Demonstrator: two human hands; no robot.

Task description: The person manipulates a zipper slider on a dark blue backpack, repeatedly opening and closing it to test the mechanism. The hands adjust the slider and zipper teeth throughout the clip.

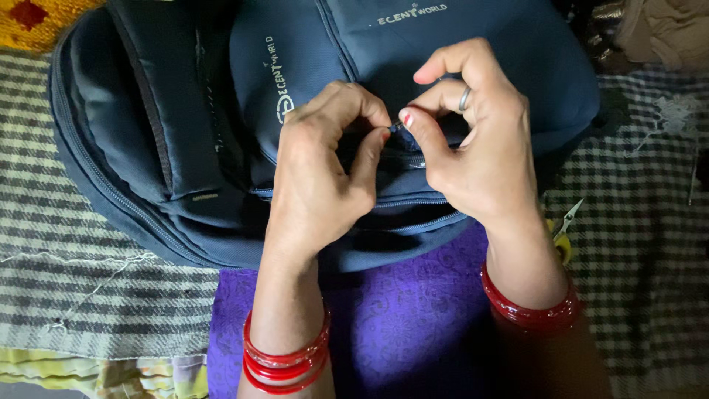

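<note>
Head view. Nearest the camera: purple patterned cloth [399,318] and two forearms with red bangles [286,360]. Beyond it lies a dark blue backpack [185,125], resting on a checked woven mat [88,266]. Left hand [317,174] — fingers curled closed, thumb and forefinger pinching at the zipper pull [395,127] on the backpack's front. Right hand [473,140] — thumb and forefinger pinched on the same spot, remaining fingers bent and raised. Small snips [567,219] lie to the right, near the right wrist.
</note>
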